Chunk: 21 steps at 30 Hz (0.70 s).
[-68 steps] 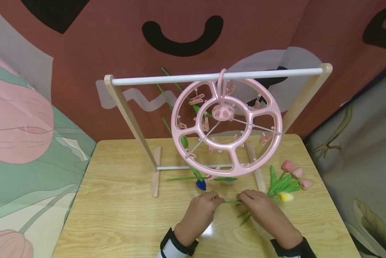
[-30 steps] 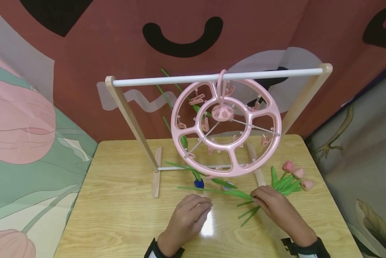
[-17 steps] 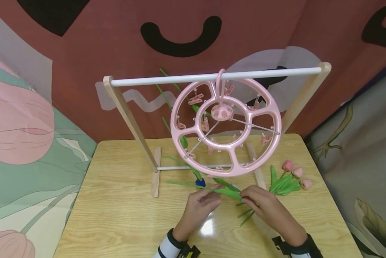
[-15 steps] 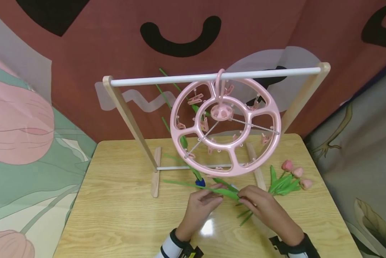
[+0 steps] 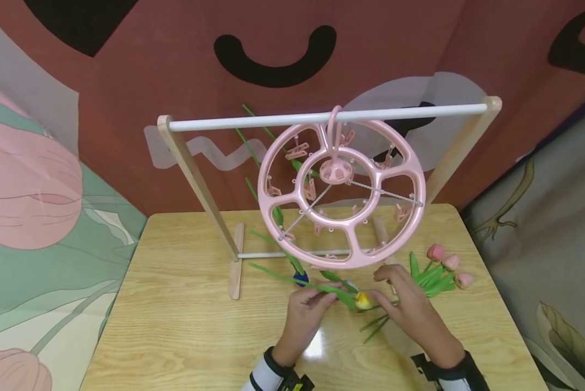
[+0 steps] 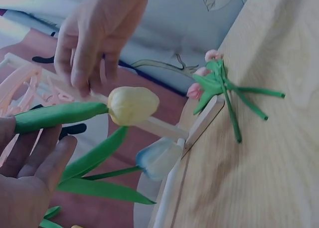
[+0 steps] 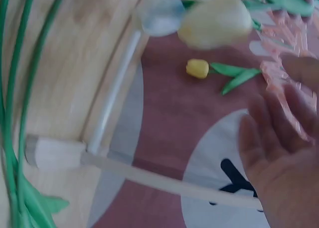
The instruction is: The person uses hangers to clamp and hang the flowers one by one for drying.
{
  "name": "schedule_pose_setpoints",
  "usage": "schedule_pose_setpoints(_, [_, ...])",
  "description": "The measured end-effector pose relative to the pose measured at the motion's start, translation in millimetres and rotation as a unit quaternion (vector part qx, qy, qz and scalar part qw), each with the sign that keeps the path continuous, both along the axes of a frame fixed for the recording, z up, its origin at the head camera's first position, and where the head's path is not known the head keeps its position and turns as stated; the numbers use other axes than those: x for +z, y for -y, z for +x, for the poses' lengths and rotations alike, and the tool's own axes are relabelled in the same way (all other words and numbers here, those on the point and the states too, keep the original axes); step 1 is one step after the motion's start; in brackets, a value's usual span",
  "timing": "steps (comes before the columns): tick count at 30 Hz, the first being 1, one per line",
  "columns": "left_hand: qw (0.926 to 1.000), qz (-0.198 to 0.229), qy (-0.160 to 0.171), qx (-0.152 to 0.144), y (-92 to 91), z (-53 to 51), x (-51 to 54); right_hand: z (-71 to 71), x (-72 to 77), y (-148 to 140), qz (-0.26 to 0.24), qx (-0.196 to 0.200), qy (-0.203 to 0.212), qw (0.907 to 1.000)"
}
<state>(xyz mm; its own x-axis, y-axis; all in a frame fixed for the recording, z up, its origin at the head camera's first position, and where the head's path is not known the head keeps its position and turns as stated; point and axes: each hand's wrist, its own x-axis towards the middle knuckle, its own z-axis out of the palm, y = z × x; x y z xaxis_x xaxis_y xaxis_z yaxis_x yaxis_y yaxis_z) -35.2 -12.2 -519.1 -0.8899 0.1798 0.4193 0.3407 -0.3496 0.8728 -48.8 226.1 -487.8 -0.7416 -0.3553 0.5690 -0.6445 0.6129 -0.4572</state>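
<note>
My left hand [image 5: 301, 323] pinches a yellow tulip [image 5: 363, 301] below its bloom; in the left wrist view thumb and fingers close on its leaf [image 6: 65, 116]. The bloom points right and the long green stem runs left. Just right of the bloom is my right hand [image 5: 416, 315], fingers loosely spread and holding nothing; it looks blurred in the right wrist view. Above hangs a pink round clip hanger [image 5: 358, 256] with small clips. A blue tulip [image 5: 300, 278] and a pale blue-white tulip [image 6: 158, 158] hang head down near the left hand.
A wooden rack with a white bar [image 5: 224, 124] carries the hanger. Pink tulips [image 5: 436, 252] lie on the right of the table [image 5: 175, 326], stems toward me. Another yellow tulip [image 7: 198, 68] hangs farther back. A printed cloth [image 5: 175, 70] stands behind.
The yellow tulip has come leftward from the pink bunch. My left hand has reached in and taken it, while my right hand has let go and drawn slightly right.
</note>
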Motion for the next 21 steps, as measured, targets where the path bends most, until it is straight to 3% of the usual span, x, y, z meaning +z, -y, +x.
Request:
schedule_pose_setpoints(4, [0.9987,-0.043,-0.015,0.021,4.5,-4.0,-0.8,-11.3,13.5,-8.9,-0.052,-0.032,0.024,0.9978])
schedule_pose_setpoints(10, [0.9939,-0.105,-0.019,0.03,7.3,-8.2,-0.5,-28.6,34.3,-12.1,-0.078,0.023,0.101,0.9915])
schedule_pose_setpoints(16, [0.9927,-0.113,-0.036,0.023,6.2,-10.0,3.6,-37.0,40.8,-8.7,-0.149,0.088,0.179,0.9684])
schedule_pose_setpoints(21, [0.9894,-0.125,-0.065,0.035,4.8,-11.3,6.2,-38.0,38.3,-4.0,-0.194,0.133,0.199,0.9514])
